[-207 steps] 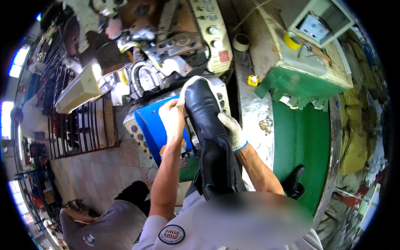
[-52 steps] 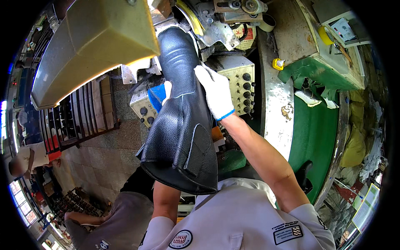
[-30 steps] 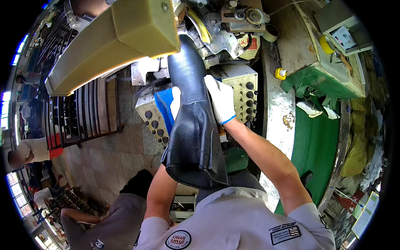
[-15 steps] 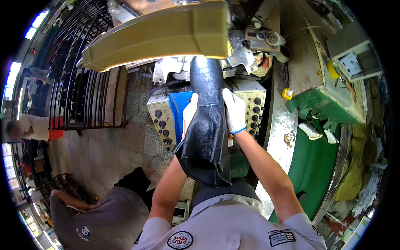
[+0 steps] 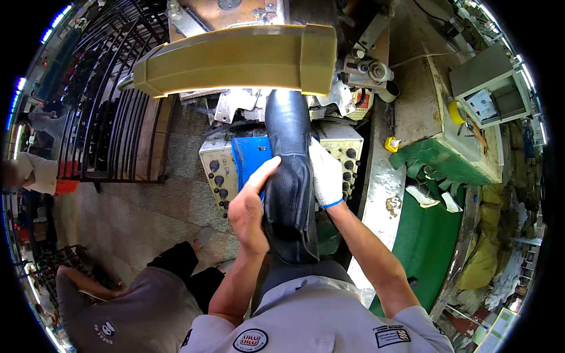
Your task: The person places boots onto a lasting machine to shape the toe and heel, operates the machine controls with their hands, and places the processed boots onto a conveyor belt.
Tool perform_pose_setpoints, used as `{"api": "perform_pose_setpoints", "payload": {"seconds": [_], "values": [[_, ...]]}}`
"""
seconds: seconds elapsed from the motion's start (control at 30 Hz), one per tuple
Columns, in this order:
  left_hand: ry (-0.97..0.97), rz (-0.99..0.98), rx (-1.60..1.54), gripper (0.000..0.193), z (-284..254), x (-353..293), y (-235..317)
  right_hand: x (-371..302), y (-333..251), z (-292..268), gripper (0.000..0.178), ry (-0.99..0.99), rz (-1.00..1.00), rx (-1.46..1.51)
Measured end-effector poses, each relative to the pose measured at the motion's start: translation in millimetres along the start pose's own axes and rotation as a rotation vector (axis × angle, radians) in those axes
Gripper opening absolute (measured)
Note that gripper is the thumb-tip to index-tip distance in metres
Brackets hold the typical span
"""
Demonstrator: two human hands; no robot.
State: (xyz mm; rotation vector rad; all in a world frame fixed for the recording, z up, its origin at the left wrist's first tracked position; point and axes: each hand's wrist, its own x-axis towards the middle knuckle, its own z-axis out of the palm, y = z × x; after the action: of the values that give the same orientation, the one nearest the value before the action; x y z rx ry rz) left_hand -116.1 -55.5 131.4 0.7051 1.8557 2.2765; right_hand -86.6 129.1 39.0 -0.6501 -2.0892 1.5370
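Note:
A black leather boot [image 5: 288,176] lies lengthwise in front of me, its toe end pointing away under the lit yellowish hood and its opening towards me. My left hand [image 5: 249,215], bare, is at the boot's left side, with one fingertip pressed on the leather near the seam. Its other fingers are curled and partly hidden. My right hand [image 5: 325,176], in a white glove with a blue cuff, is wrapped along the right side, its fingertips out of sight. The hood of the machine [image 5: 235,62] hides the far tip of the boot.
Control boxes with black knobs [image 5: 219,179] flank a blue panel [image 5: 242,156]. At right are a metal ledge [image 5: 379,200], a green surface [image 5: 406,241] with scraps, and a bench [image 5: 421,112]. A black rack [image 5: 118,129] stands left; another person [image 5: 135,306] is close at lower left.
My left hand has come from partly behind the boot to its left side, nearer me, showing more. The boot's opening looks narrower. My right hand stays along the right side. The view has shifted slightly.

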Motion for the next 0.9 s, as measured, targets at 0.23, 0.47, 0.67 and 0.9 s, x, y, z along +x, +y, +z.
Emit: {"api": "perform_pose_setpoints", "payload": {"seconds": [0.23, 0.47, 0.67, 0.9], "values": [[-0.114, 0.143, 0.339, 0.084, 7.6, -10.3, 29.6, -24.0, -29.7, -34.0, 0.036, -0.02, -0.046, -0.258], [-0.128, 0.196, 0.619, 0.086, 16.5, -16.2, 53.7, -57.0, -19.7, -68.1, 0.035, 0.028, 0.104, -0.063], [-0.108, 0.163, 0.848, 0.095, 33.1, -26.1, 62.3, -81.3, 26.5, -94.9, 0.034, 0.0, 0.192, 0.004], [0.044, -0.029, 0.975, 0.085, 58.8, -32.0, 63.3, -100.4, 61.7, -126.4, 0.036, -0.013, 0.283, 0.165]]}}
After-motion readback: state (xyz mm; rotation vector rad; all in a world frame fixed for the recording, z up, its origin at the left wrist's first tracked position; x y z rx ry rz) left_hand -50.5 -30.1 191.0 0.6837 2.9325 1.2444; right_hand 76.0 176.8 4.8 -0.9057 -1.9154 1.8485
